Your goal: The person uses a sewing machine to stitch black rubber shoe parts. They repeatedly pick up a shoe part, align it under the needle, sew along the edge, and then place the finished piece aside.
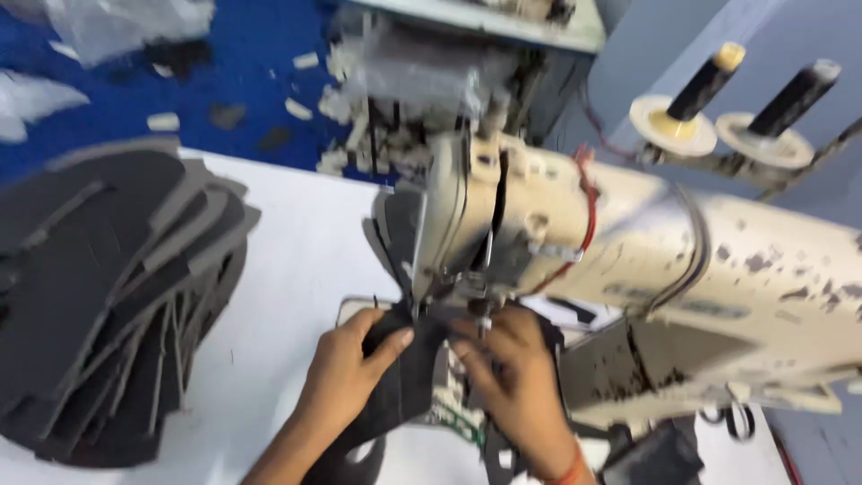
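1. A white counter [296,260] filled the lower left and middle of the view, its top smooth and pale.
2. At nine o'clock on it lay a big fanned stack of dark grey cut pieces [108,296], overlapping one another and reaching the left edge.
3. At three o'clock a worn cream sewing machine [646,269] stood on the counter, its paint chipped in many spots.
4. At six o'clock a dark grey piece [409,377] lay flat on the counter by the machine's foot.
5. Beyond the counter, toward eleven o'clock, the blue floor [251,54] carried pale scraps [301,108] and bits of clear plastic [126,27].
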